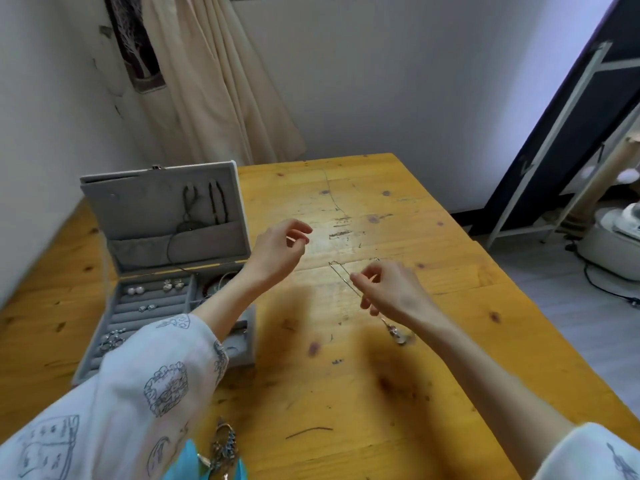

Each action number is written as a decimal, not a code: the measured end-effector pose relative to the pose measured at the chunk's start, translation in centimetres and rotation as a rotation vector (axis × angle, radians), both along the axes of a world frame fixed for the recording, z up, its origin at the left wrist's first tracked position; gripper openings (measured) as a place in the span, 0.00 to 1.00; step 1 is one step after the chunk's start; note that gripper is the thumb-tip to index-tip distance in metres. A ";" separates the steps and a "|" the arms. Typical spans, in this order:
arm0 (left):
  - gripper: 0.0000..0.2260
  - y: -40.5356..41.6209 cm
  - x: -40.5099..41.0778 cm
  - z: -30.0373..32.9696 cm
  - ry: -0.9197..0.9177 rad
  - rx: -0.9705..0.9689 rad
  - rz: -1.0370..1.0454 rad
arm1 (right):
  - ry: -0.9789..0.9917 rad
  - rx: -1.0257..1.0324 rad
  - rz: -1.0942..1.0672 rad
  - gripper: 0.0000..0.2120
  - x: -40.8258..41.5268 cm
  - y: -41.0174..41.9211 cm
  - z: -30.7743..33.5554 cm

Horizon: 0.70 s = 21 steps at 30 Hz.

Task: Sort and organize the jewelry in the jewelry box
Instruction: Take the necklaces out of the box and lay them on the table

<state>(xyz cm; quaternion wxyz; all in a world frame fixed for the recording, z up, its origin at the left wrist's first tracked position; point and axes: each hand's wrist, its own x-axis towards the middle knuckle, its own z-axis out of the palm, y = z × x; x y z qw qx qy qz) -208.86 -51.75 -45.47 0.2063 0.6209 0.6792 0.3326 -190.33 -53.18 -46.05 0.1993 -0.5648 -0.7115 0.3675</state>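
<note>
From the head camera, a grey felt jewelry box (166,271) stands open on the left part of a yellow wooden table (363,375). Its lid stands up, and two dark cord necklaces (204,206) hang inside the lid above a pocket. In the tray, small pearl earrings (135,290) and shiny silver pieces (112,338) already sit in the soft rows, so some sorting looks done.

The right hand (391,292) pinches a thin silver chain necklace (341,275) with its fingertips and holds it over the middle of the table, well apart from the box. A small charm (394,332) hangs low near the wrist. The left hand (280,251) is up in the air with fingers curled; it may hold the other end of the chain, but I cannot tell.

This chain still has to go in the box. A fancy blue-and-gold ornament (223,448) waits at the near edge too.

I cannot read any words or brand names. The white sleeve (138,393) has only drawn pictures.
</note>
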 end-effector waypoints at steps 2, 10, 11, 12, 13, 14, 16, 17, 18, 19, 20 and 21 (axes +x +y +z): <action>0.10 -1.2 -1.7 1.3 -0.013 0.080 0.039 | 0.057 0.022 0.043 0.13 -2.7 0.3 0.8; 0.09 -4.5 -10.2 2.9 -0.003 0.206 0.358 | 0.149 0.155 0.228 0.13 -13.6 1.1 2.6; 0.09 -4.6 -10.7 2.6 -0.008 0.193 0.392 | 0.165 0.162 0.232 0.13 -14.2 1.3 2.7; 0.09 -4.6 -11.5 2.5 -0.016 0.182 0.437 | 0.180 0.168 0.239 0.13 -15.2 1.5 2.8; 0.09 -4.5 -12.3 2.4 -0.025 0.178 0.487 | 0.195 0.169 0.241 0.12 -16.2 1.7 2.9; 0.09 -4.2 -12.9 2.3 -0.032 0.183 0.533 | 0.213 0.163 0.236 0.12 -17.0 2.0 3.0; 0.09 -3.5 -13.7 2.5 -0.055 0.224 0.603 | 0.257 0.137 0.216 0.12 -18.6 2.6 3.1; 0.09 -3.1 -13.8 2.6 -0.073 0.247 0.624 | 0.275 0.122 0.204 0.12 -19.2 2.9 3.1; 0.09 -2.7 -13.7 2.8 -0.090 0.260 0.638 | 0.288 0.109 0.194 0.13 -19.8 3.1 3.0; 0.08 -2.3 -13.6 2.9 -0.107 0.263 0.645 | 0.299 0.095 0.185 0.13 -20.2 3.2 2.8; 0.09 -2.0 -13.3 2.9 -0.120 0.258 0.645 | 0.314 0.078 0.177 0.14 -20.5 3.3 2.7; 0.09 -1.7 -13.1 2.8 -0.127 0.245 0.640 | 0.328 0.060 0.171 0.15 -20.9 3.4 2.7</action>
